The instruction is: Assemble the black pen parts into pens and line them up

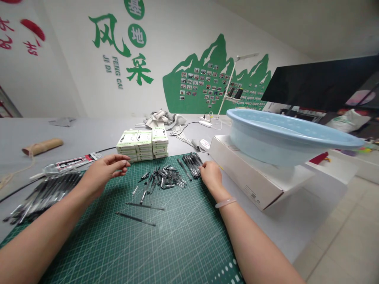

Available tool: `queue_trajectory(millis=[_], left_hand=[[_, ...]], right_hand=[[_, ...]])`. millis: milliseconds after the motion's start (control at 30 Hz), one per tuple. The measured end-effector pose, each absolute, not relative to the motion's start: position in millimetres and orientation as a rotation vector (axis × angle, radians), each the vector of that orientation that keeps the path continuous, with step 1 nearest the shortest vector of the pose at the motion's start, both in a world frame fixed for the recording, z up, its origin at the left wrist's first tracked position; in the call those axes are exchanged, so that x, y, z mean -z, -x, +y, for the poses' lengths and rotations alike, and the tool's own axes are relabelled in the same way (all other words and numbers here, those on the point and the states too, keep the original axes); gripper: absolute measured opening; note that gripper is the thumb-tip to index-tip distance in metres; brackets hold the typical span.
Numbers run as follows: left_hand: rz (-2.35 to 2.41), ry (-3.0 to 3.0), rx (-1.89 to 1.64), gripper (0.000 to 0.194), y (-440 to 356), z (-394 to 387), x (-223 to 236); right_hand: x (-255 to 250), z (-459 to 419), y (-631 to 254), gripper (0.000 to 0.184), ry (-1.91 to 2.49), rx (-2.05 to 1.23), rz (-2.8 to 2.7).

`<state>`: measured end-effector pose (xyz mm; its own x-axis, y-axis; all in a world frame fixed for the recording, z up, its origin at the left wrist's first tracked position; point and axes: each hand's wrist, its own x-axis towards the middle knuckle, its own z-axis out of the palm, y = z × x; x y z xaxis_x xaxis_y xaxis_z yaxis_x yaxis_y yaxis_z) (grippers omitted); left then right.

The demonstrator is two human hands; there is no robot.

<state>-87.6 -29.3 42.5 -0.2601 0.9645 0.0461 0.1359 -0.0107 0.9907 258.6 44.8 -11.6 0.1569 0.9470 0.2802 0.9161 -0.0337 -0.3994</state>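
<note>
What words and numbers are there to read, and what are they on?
"风": the wall
"采": the wall
"地": a green circle on the wall
"JI DI": the wall
"FENG CAI": the wall
Upper circle: cut off by the picture's edge
Red writing at left: too unclear to read
Packet, boxes, carton: too small or blurred

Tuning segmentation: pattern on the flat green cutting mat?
Flat green cutting mat: grid of thin pale lines, best seen in the head view.
</note>
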Motion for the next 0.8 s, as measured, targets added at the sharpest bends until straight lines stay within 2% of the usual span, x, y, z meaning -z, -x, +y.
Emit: queue_trajectory(millis=[167,300,400,600,800], left_hand=[[1.866,-1.455,-1.222,0.036,123,-33,-64],[2.430,-1.846,-0.521,0.028,162,-30,-62],[2.540,-1.853,-0.156,0.029,181,-27,-49],[2.652,-1.687,-0.088,0.040,181,-31,-32],[2.675,-1.600,-0.121,0.036,181,-30,-36]], right_hand=[[16,48,-256,0.017,1.927,-0.077,-1.767],[16,46,-254,0.018,1.910,-0.108,-1.777],[15,45,-253,0.018,1.901,-0.120,-1.787],[10,41,-250,0.019,1.859,-0.085,-1.772],[0,31,-242,0.018,1.695,-0.021,-1.738]])
